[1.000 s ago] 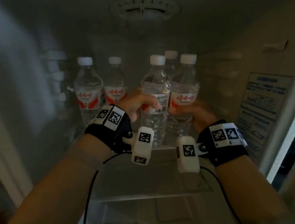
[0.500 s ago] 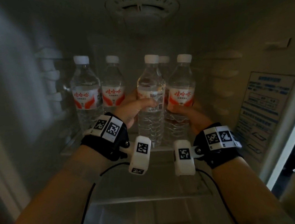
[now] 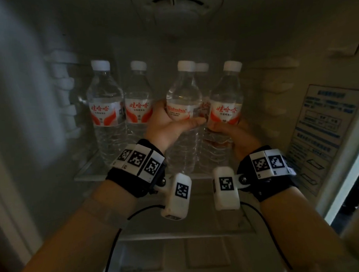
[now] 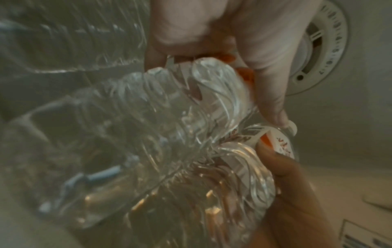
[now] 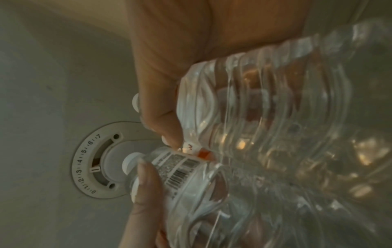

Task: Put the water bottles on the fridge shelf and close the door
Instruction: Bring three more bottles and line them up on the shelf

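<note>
Several clear water bottles with white caps and red-and-white labels stand on the upper glass shelf [image 3: 89,174] of the open fridge. My left hand [image 3: 170,126] grips the middle bottle [image 3: 182,98], thumb across its front below the label. My right hand [image 3: 230,131] grips the right bottle [image 3: 226,105] low on its body. Another bottle [image 3: 202,73] stands behind these two, mostly hidden. Two more bottles [image 3: 106,110] [image 3: 139,108] stand at the left, untouched. In the left wrist view my fingers [image 4: 273,104] wrap the ribbed bottle [image 4: 169,125]. The right wrist view shows my fingers [image 5: 161,117] round a bottle [image 5: 265,109].
A round temperature dial [image 3: 177,4] sits in the fridge ceiling above the bottles. A lower glass shelf [image 3: 199,233] lies under my wrists. The right fridge wall carries a printed sticker [image 3: 322,129]. Ribbed shelf rails [image 3: 63,89] line the left wall.
Both hands have pushed slightly deeper and higher along the two bottles, which now stand closer to the back row. The grips stay the same.
</note>
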Available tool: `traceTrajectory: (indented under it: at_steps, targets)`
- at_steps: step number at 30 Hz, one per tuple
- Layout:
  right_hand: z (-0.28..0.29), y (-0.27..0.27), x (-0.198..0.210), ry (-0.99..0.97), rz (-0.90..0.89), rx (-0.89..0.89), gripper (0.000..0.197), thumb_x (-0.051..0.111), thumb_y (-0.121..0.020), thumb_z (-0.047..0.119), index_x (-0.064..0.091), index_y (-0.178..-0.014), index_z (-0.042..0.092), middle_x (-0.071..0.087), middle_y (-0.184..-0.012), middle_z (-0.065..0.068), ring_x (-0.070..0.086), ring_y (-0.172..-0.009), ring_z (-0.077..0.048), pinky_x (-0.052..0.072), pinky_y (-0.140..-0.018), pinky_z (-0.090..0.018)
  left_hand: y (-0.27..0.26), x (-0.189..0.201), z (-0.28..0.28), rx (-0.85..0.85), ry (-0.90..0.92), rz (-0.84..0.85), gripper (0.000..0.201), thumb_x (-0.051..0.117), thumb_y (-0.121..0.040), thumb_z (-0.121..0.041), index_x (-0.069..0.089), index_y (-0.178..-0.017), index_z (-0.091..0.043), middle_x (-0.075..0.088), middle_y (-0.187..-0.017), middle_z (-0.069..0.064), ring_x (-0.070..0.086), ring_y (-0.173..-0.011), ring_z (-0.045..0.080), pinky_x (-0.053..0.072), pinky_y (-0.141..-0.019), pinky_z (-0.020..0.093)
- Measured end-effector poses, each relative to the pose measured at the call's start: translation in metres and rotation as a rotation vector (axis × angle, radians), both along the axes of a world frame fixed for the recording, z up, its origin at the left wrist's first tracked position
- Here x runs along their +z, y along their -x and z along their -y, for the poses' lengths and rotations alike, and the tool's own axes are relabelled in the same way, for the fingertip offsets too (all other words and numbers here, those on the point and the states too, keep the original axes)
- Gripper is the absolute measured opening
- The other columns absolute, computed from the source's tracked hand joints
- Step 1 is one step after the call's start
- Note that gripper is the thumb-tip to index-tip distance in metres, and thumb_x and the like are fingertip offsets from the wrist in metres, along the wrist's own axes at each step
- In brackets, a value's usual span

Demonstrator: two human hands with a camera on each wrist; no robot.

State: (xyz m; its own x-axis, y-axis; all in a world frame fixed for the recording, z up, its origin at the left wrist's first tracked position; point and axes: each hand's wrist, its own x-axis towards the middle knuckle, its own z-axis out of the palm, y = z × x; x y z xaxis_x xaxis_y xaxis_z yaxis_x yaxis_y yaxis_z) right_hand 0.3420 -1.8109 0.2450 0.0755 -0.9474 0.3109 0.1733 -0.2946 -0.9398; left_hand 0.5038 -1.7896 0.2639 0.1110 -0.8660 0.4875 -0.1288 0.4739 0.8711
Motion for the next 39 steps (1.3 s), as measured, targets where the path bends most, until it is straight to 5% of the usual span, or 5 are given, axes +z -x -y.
traceTrajectory:
  at_steps: [6,17,20,28,39]
  targets:
    - [-0.001,0.002,-0.001,-0.003,-0.022,0.007,0.068,0.079,-0.06,0.014,0.052,-0.123,0.012,0.069,-0.106,-0.006,0.068,-0.096,-0.025,0.054,-0.085,-0.045,-0.003,-0.002,-0.005,-0.049,-0.005,0.052,0.06,0.082,-0.062,-0.012,0.044,-0.108,-0.021,0.061,-0.104,-0.006,0.059,-0.09,0.0,0.048,-0.069,0.012]
    - [0.0,-0.002,-0.001,-0.023,-0.012,-0.012,0.102,0.088,-0.03,0.037,0.052,-0.123,0.014,0.067,-0.107,-0.008,0.065,-0.099,-0.028,0.051,-0.088,-0.051,-0.003,-0.003,-0.007,-0.052,-0.023,0.063,0.057,0.068,-0.075,0.0,0.032,-0.113,-0.023,0.057,-0.11,-0.002,0.057,-0.094,0.003,0.049,-0.081,0.019]
    - [-0.001,-0.004,0.001,-0.018,-0.038,-0.02,0.096,0.086,-0.033,0.035,0.052,-0.121,0.018,0.067,-0.113,-0.008,0.066,-0.102,-0.027,0.052,-0.09,-0.055,-0.003,-0.001,-0.006,-0.099,-0.036,0.035,0.059,0.067,-0.075,0.001,0.033,-0.114,-0.025,0.059,-0.105,-0.005,0.058,-0.086,-0.001,0.049,-0.062,0.007]
    - [-0.001,0.01,0.003,-0.023,-0.02,-0.002,0.036,0.073,-0.068,0.006,0.06,-0.1,0.015,0.068,-0.091,-0.002,0.066,-0.085,-0.019,0.054,-0.073,-0.034,0.005,-0.003,0.004,0.077,0.001,0.075,0.086,0.086,-0.057,-0.017,0.027,-0.12,-0.023,0.055,-0.101,-0.011,0.055,-0.088,-0.002,0.044,-0.074,0.013]
    - [0.018,0.02,0.012,0.097,-0.127,-0.214,0.062,0.078,-0.063,0.001,0.053,-0.12,0.007,0.065,-0.096,0.003,0.064,-0.084,-0.008,0.051,-0.056,-0.017,-0.009,0.005,-0.005,-0.006,0.018,0.213,0.061,0.082,-0.062,-0.015,0.051,-0.114,-0.018,0.067,-0.101,-0.008,0.063,-0.09,-0.003,0.05,-0.074,0.009]
